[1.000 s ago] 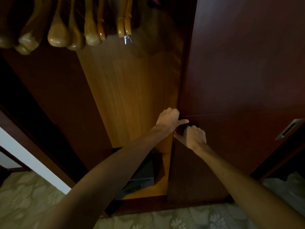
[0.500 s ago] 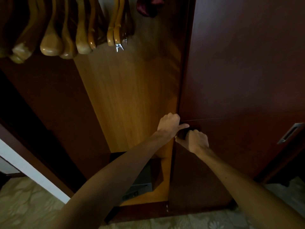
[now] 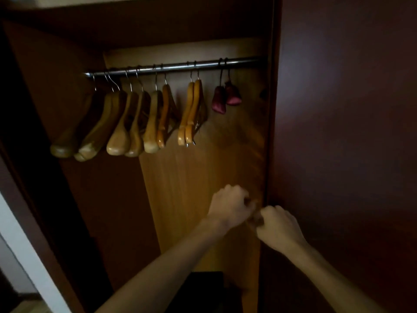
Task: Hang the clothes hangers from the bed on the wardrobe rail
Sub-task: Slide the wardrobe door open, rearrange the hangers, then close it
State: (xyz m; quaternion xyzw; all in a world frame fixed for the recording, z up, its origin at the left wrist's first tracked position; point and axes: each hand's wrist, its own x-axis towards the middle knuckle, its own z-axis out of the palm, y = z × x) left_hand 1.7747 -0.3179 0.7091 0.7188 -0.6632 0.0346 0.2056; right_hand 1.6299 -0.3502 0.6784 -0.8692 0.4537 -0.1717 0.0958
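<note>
Several wooden hangers [image 3: 135, 125] hang by metal hooks on the chrome wardrobe rail [image 3: 171, 67], bunched toward its left half. Two small maroon padded hangers [image 3: 225, 98] hang further right on the same rail. Both of my hands are low, at the left edge of the dark sliding wardrobe door [image 3: 338, 132]. My left hand [image 3: 230, 206] has its fingers curled at that edge, and my right hand [image 3: 277, 224] is curled against it just below. The fingertips are blurred and partly hidden. Neither hand holds a hanger.
The lit wooden back panel [image 3: 198, 177] fills the open compartment. A dark box [image 3: 203, 290] sits at the wardrobe bottom under my left forearm. A white door frame [image 3: 20, 240] runs along the left.
The view has tilted upward, bringing the whole rail and the hangers into sight and hiding the floor. Both hands stay together at the door edge.
</note>
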